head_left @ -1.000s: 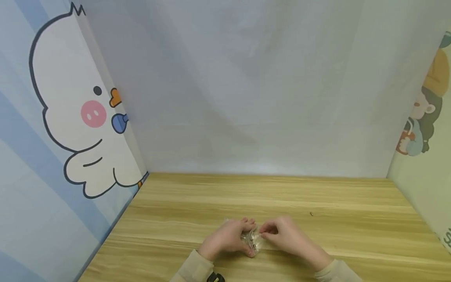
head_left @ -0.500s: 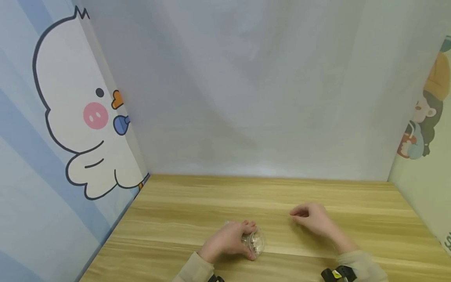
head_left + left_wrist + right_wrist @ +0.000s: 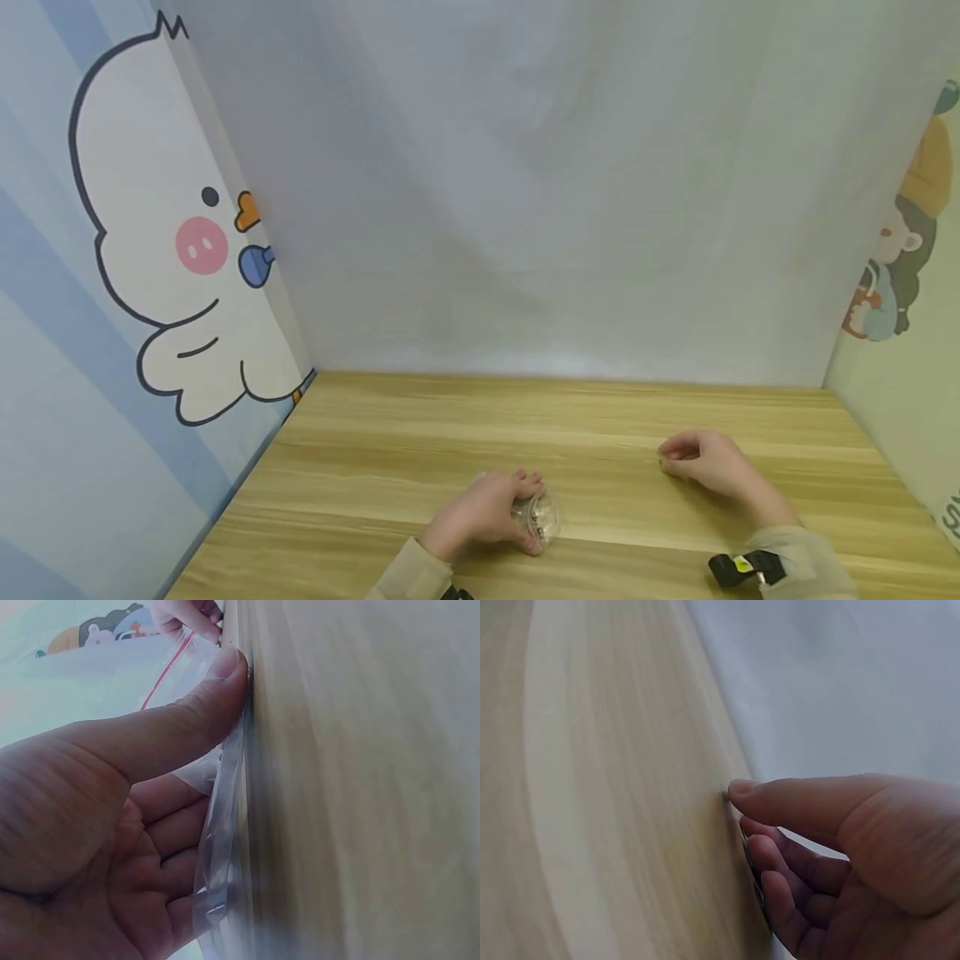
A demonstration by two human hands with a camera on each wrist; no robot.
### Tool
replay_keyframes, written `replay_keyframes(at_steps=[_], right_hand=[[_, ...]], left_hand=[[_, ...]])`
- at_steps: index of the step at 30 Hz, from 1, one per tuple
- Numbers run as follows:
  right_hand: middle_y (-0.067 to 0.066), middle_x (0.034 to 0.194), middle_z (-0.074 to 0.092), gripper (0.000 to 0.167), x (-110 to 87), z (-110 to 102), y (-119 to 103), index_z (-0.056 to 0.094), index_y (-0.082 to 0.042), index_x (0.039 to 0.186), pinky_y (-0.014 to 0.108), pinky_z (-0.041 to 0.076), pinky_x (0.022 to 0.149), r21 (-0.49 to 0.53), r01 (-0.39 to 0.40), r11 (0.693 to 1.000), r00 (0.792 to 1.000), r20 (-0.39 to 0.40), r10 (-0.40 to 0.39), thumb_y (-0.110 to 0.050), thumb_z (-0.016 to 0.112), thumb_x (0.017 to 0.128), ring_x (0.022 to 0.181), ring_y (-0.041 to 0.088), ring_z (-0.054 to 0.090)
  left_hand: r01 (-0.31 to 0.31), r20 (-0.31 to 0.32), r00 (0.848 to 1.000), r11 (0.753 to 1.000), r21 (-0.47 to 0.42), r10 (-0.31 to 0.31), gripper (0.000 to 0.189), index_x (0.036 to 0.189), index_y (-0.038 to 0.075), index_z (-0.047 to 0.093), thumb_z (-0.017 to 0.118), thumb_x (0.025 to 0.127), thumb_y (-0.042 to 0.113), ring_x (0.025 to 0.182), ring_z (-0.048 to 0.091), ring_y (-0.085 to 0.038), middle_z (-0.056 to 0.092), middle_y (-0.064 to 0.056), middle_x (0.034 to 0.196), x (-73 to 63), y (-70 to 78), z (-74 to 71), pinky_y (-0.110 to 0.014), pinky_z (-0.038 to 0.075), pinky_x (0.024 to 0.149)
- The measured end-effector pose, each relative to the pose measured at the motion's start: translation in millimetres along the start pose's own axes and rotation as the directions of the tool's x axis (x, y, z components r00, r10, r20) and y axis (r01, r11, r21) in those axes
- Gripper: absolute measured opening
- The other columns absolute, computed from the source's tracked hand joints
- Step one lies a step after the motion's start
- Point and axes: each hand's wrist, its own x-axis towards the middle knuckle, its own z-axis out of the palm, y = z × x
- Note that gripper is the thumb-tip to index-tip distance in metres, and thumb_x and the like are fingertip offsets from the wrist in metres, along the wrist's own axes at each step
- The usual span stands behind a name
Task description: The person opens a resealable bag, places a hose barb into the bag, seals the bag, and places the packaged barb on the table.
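Note:
My left hand (image 3: 483,512) grips a clear plastic zip bag (image 3: 546,515) against the table, thumb on the near side and fingers on the far side. Small dark bits show through the plastic. The left wrist view shows the bag's red seal line (image 3: 166,673) beyond the thumb. Further right, my right hand (image 3: 708,460) is low over the table. A small dark piece (image 3: 662,461) sits between its thumb and forefinger tips. In the right wrist view, that tiny piece (image 3: 725,796) is at the thumb tip, blurred, and its kind cannot be made out.
The wood-grain table (image 3: 420,417) ends at a pale grey curtain (image 3: 562,208) behind. A blue panel with a cartoon bird (image 3: 150,208) stands at left, and a light green panel (image 3: 900,392) at right. A black wrist camera (image 3: 742,567) is on the right sleeve.
My right hand has left the bag and moved right and away from me, to the small dark piece that lay on the table. The left hand stays on the bag.

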Motion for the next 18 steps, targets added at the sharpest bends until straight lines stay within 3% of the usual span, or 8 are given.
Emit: replay_keyframes(at_steps=[18], right_hand=[[-0.001,0.093,0.073,0.008,2.1,3.8,2.4,0.08,-0.005,0.101,0.029,0.054,0.075,-0.052,0.025,0.998,1.0,0.019,-0.024,-0.011,0.079,0.095,0.087,0.015,0.065]], left_hand=[[-0.005,-0.007,1.0,1.0,0.002,0.005,0.09,0.15,0.014,0.064,0.1,0.071,0.036,0.151,0.046,-0.029,0.055,0.0,0.159,-0.3,-2.0,1.5,-0.059,0.033,0.125]])
